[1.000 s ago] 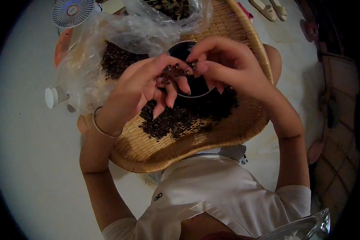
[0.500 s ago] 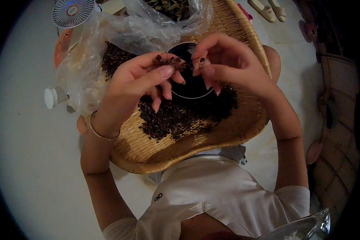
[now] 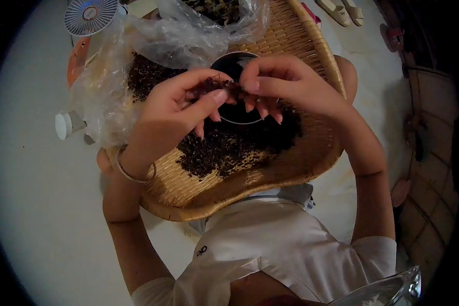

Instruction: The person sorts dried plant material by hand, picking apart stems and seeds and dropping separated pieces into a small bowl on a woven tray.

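My left hand (image 3: 171, 104) pinches a dark brown, dried plant cluster (image 3: 233, 90) between thumb and fingers. At the cluster's right end, the thumb and index finger of my right hand (image 3: 290, 84) are pressed together on it; the two hands nearly meet. Below them is a dark round bowl (image 3: 228, 62) with a pale rim, partly hidden by my fingers. It stands on a woven bamboo tray (image 3: 176, 196) across my lap. Small dark loose bits (image 3: 214, 153) lie spread on the tray in front of the bowl, with another brown heap (image 3: 145, 76) to the left.
A clear plastic bag (image 3: 183, 43) holding dark dried plant matter (image 3: 219, 10) lies at the tray's far side. A small fan (image 3: 90, 14) stands at upper left, and a white-lidded jar (image 3: 64, 126) is on the floor. Shoes (image 3: 336, 13) lie at upper right.
My right hand has moved slightly left and down, from apart to touching the cluster in my left hand. The small bits at its fingertips no longer show.
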A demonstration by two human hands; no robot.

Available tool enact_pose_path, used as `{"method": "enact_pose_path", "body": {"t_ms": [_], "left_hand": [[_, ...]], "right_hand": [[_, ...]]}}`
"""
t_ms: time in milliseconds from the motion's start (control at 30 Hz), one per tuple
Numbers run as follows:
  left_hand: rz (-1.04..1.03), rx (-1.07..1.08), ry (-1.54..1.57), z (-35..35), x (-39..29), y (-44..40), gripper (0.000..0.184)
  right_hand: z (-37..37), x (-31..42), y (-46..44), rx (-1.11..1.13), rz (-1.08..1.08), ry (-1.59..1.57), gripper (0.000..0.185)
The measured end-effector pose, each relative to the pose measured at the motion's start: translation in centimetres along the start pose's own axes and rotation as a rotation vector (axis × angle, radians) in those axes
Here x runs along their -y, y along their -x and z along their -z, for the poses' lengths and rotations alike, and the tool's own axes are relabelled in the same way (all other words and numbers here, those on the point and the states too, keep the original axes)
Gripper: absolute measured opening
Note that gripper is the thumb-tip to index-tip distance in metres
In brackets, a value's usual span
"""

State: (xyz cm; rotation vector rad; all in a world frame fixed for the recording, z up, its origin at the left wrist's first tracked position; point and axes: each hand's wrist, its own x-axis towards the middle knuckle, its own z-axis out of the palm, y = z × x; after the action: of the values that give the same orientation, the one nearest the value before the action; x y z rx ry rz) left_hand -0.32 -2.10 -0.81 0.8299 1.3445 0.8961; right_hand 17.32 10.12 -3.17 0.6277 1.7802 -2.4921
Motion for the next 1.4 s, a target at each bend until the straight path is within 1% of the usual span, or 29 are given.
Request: {"method": "enact_pose_path", "body": {"t_ms": [100, 233, 300, 433, 700, 833, 867, 933, 1233, 1300, 1400], "left_hand": [[-0.038, -0.06, -0.051, -0.53, -0.11, 0.14, 0.022], [-0.043, -0.056, -0.135, -0.42, -0.11, 0.2, 0.021], [-0.169, -0.081, -0.27, -0.42, 0.35, 0.09, 0.019], [-0.213, -0.131, -0.306, -0.51, 0.56, -0.01, 0.016], [-0.264, -0.144, -0.348, -0.47, 0.72, -0.08, 0.017], [-0.267, -0.149, -0.336, -0.4, 0.6, -0.08, 0.017], [-0.241, -0.145, -0.332, -0.4, 0.49, -0.04, 0.018], [-0.215, -0.139, -0.327, -0.39, 0.5, -0.05, 0.018], [-0.176, -0.112, -0.221, -0.29, 0.44, -0.1, 0.02], [-0.08, -0.091, -0.153, -0.21, 0.23, 0.07, 0.022], [-0.057, -0.064, -0.117, -0.11, 0.43, -0.09, 0.024]], "right_hand": [[0.0, -0.01, -0.09, 0.013, -0.03, -0.002, 0.018], [-0.1, -0.06, -0.15, 0.007, -0.078, -0.025, 0.016], [-0.25, -0.19, -0.13, -0.007, -0.084, -0.068, 0.015], [-0.44, -0.32, -0.26, -0.024, -0.092, -0.151, 0.013], [-0.44, -0.17, -0.31, -0.043, -0.083, -0.137, 0.014], [-0.44, -0.11, -0.24, -0.05, -0.084, -0.139, 0.015], [-0.42, -0.23, -0.25, -0.049, -0.085, -0.138, 0.015], [-0.31, -0.55, -0.29, -0.016, -0.043, -0.057, 0.014], [-0.26, -0.42, -0.38, -0.018, -0.065, -0.088, 0.016], [-0.23, -0.3, -0.36, -0.017, -0.062, -0.071, 0.017], [-0.19, -0.35, -0.36, -0.018, -0.043, -0.024, 0.02]]}}
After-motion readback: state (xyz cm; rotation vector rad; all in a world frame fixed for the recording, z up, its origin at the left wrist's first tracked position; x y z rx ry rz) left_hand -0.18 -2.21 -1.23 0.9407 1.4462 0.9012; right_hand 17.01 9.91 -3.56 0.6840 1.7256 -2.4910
